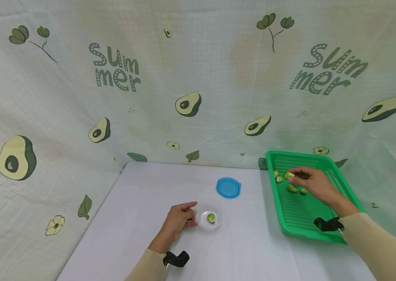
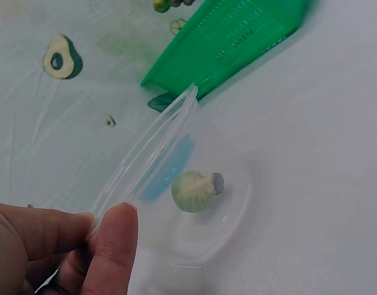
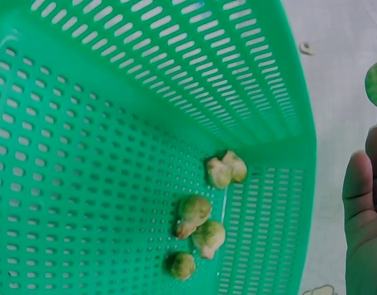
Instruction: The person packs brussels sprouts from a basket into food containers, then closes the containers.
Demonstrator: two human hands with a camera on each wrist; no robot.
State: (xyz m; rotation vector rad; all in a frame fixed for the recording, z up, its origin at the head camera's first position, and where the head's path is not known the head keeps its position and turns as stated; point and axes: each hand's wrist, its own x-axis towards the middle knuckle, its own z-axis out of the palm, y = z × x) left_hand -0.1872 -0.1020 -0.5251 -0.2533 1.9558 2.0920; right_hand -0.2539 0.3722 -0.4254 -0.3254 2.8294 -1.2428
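Observation:
A clear plastic bowl (image 1: 201,210) stands on the white table, one Brussels sprout (image 1: 211,218) inside it. My left hand (image 1: 180,219) pinches the bowl's rim at its left side; the left wrist view has thumb and forefinger at that rim. Above the green basket (image 1: 278,212), my right hand (image 1: 315,185) holds another Brussels sprout (image 1: 288,175) between thumb and fingers. Several more sprouts (image 3: 194,212) lie on the basket floor near one end. Only part of the right hand and its sprout enters the right wrist view, at the edge.
Behind the bowl lies a blue lid (image 1: 228,187), flat on the table (image 1: 156,187). The basket stands at the table's right side, its walls rising around the sprouts. A printed cloth (image 1: 219,70) with avocados hangs along the back and sides.

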